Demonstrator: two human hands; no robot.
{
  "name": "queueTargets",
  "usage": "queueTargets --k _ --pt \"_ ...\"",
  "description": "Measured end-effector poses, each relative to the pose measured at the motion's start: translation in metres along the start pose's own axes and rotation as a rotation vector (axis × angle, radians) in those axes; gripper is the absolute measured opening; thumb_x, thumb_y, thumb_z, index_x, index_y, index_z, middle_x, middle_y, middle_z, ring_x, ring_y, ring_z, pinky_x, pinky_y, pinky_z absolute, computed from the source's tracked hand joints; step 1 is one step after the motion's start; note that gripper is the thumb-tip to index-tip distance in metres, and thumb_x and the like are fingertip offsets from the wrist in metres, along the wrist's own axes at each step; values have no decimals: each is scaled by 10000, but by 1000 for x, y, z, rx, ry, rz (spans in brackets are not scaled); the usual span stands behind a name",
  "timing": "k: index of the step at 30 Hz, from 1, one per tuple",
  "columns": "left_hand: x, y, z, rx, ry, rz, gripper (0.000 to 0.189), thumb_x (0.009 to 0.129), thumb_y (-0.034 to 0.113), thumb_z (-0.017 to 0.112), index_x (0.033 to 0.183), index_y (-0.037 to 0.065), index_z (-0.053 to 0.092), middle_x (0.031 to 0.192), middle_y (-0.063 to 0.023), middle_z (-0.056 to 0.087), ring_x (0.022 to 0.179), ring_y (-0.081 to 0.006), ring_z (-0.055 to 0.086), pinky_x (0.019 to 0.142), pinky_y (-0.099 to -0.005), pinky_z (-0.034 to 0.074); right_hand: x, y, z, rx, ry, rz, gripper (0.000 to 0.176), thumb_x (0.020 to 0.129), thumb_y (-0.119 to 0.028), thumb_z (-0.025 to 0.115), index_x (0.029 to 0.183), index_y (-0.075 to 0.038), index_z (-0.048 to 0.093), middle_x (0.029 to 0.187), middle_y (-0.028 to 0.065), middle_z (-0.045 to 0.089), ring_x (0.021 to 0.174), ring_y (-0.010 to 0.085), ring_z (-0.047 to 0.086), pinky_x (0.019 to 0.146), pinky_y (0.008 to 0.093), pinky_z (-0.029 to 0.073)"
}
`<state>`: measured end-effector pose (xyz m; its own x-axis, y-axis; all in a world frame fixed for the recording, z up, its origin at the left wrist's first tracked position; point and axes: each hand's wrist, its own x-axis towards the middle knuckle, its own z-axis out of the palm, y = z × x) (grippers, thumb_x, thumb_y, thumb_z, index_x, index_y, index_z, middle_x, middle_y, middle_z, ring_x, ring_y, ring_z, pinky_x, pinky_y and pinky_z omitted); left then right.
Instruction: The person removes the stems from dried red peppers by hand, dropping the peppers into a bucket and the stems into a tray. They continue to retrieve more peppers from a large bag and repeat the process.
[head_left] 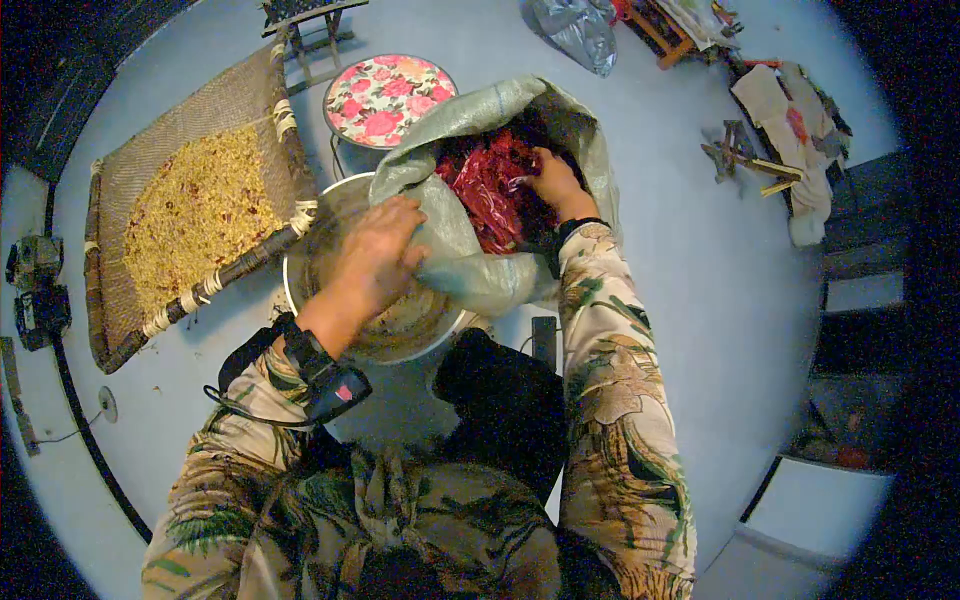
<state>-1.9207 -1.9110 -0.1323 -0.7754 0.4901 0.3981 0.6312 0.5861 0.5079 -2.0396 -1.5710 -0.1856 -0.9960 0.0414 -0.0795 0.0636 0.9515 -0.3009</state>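
A pale green woven sack [465, 245] stands with its mouth folded wide, holding dark red dried chilies [482, 195]. My right hand [555, 185] reaches inside the sack at its right side, fingers curled into the chilies; the fingertips are partly hidden. Over a large round metal basin [420, 340], my left hand [375, 255] is smeared by motion, close to the sack's left edge. Whether its fingers grip anything cannot be made out. The sack covers the basin's right part.
On the left, a wood-framed mesh tray [190, 300] bears yellow grain-like bits with red specks. A floral-topped round stool [385, 100] stands behind the basin. A grey plastic bag [575, 35] lies at the back, and a small wooden stand [745, 155] is at right.
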Motion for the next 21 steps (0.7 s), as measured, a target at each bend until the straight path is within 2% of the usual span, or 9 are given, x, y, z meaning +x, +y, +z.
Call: queueTargets --k 2,3,6,10,11,14,17,20,21 --pt "0 1 0 5 6 5 375 758 177 651 1084 21 550 1206 -181 525 1158 -347 469 995 -415 365 -13 2 8 54 23 215 723 738 -263 717 1325 -80 337 1057 225 598 1003 372 568 863 404 447" --pt "0 2 0 7 7 8 367 764 176 646 1084 22 550 1206 -180 525 1158 -347 469 996 -416 364 -18 6 14 40 23 170 872 708 -349 737 1372 -88 235 1059 236 591 1001 369 569 867 408 447" --pt "1 4 -2 -11 -16 -2 357 771 169 640 1083 20 550 1210 -178 524 1164 -346 465 996 -417 364 -32 -22 8 -176 -89 222 867 689 -398 740 1352 -71 286 1072 225 587 997 361 574 871 410 446" --pt "2 8 -5 -26 -23 10 351 771 164 637 1074 10 550 1209 -180 524 1161 -347 467 990 -418 371 -20 -8 42 -301 -105 210 728 694 -330 732 1295 -100 390 1022 193 616 940 340 599 801 410 483" --pt "2 7 -4 -32 -19 17 351 770 164 638 1072 8 550 1209 -180 523 1160 -347 468 989 -418 372 -26 -11 45 -270 50 234 536 705 -266 718 1162 -72 514 970 163 638 887 347 610 765 409 492" --pt "4 9 -9 -61 -24 23 353 768 160 638 1073 6 551 1212 -182 521 1159 -344 469 985 -417 376 -39 -18 30 -13 156 237 389 691 -230 732 996 -30 599 902 134 655 817 301 634 756 379 492" --pt "7 12 -10 -93 -28 21 359 773 165 628 1085 5 549 1218 -181 517 1157 -343 468 980 -416 380 -50 -32 16 411 187 233 248 714 -156 721 892 -11 627 842 108 661 757 231 639 714 325 494" --pt "12 15 -10 -115 -15 17 360 789 178 609 1100 6 547 1223 -177 515 1154 -345 467 974 -414 384 -48 -29 26 833 252 134 224 740 -90 702 933 -17 615 828 77 654 729 184 621 687 273 492" --pt "12 16 -10 -122 -12 13 360 796 182 601 1105 7 546 1224 -176 514 1152 -346 466 972 -413 385 -52 -35 19 937 231 171 229 753 -83 690 956 -20 607 837 72 650 725 177 619 676 273 493"
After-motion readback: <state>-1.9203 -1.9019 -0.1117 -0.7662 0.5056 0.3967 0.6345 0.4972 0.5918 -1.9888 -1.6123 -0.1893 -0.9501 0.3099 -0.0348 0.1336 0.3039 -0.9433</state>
